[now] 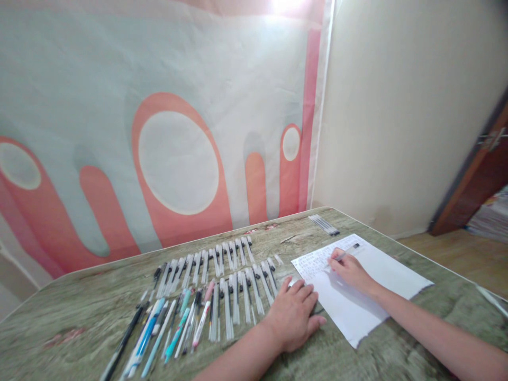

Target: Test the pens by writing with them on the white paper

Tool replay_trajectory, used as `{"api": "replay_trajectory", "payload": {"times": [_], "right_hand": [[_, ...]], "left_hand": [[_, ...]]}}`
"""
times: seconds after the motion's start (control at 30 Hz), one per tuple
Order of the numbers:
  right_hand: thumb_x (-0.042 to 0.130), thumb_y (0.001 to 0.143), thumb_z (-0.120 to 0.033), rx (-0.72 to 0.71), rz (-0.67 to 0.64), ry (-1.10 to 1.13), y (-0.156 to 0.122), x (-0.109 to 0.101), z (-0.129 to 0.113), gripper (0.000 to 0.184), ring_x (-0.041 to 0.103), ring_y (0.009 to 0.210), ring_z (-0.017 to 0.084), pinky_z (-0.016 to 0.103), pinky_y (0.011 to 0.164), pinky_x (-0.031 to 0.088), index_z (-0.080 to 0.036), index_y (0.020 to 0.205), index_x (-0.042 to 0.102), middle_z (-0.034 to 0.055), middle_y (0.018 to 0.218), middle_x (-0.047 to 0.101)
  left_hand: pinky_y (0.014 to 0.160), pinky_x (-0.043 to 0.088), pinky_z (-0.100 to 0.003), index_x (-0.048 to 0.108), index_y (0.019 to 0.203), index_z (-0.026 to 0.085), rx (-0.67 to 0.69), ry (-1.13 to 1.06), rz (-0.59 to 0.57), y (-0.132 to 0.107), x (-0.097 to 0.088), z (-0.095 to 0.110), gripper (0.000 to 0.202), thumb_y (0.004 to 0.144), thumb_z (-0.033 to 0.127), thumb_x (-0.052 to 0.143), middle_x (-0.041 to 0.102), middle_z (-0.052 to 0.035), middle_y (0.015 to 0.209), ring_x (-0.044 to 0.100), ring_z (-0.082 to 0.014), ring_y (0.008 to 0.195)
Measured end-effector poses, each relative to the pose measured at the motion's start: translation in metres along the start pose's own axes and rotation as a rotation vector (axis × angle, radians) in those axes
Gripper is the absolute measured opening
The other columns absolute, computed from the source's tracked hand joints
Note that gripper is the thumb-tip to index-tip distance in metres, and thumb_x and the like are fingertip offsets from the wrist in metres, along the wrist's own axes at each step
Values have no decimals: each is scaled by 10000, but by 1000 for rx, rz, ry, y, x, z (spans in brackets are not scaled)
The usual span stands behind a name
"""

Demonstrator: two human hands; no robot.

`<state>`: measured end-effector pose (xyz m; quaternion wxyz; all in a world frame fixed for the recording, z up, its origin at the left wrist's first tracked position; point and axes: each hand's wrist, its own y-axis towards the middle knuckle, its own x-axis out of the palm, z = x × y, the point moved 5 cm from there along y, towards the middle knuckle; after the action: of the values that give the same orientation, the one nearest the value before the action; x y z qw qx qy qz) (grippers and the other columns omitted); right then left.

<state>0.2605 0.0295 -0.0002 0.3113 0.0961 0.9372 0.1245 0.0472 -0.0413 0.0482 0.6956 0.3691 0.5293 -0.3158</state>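
My right hand (349, 270) is closed around a pen (350, 250), its dark end pointing up and right. The pen's lower end is at a sheet of white paper (391, 275), where lines of small handwriting fill the upper left part. My left hand (296, 315) lies flat with fingers spread, its fingertips at the left edge of the paper. Just left of that hand are two rows of clear pens (236, 301) with caps, laid side by side. Coloured pens and markers (177, 330) lie in front of the rows, nearer to me.
A small group of thin pen refills (324, 225) lies at the table's far right. The table (59, 307) has a green-grey, wood-like top. Behind it hangs a patterned cloth (257, 79). A brown door (472, 185) stands at the right.
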Motion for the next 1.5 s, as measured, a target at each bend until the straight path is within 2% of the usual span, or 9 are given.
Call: {"api": "replay_trajectory", "payload": {"times": [0.2,0.73,1.2,1.5], "right_hand": [[420,748,-307,-44,3,-67,1,-2,-5,151,446,525,123,243,535,339,-204,637,431,-43,530,455],[450,740,-310,-36,-8,-8,-2,-4,-12,163,428,493,119,247,507,327,-203,617,447,-45,505,444],[451,723,-296,-40,1,-13,0,-3,-4,137,428,501,120,247,512,327,-202,624,457,-46,509,448],[443,726,-287,-42,11,-4,-2,-5,-10,135,421,501,119,245,509,327,-204,619,445,-48,509,434]], "left_hand": [[1034,142,-432,388,1245,215,-3,15,-14,0,0,1,521,854,506,204,431,-48,1293,314,-218,1212],[1029,144,-434,394,1244,224,-11,36,-13,0,-2,1,506,851,500,233,449,-49,1277,329,-218,1198],[1030,143,-432,394,1244,215,-5,22,-9,-1,-1,1,510,858,493,209,440,-52,1285,328,-222,1203],[1027,142,-442,398,1247,216,-6,38,-13,0,0,1,508,857,489,219,442,-57,1283,327,-226,1200]]}}
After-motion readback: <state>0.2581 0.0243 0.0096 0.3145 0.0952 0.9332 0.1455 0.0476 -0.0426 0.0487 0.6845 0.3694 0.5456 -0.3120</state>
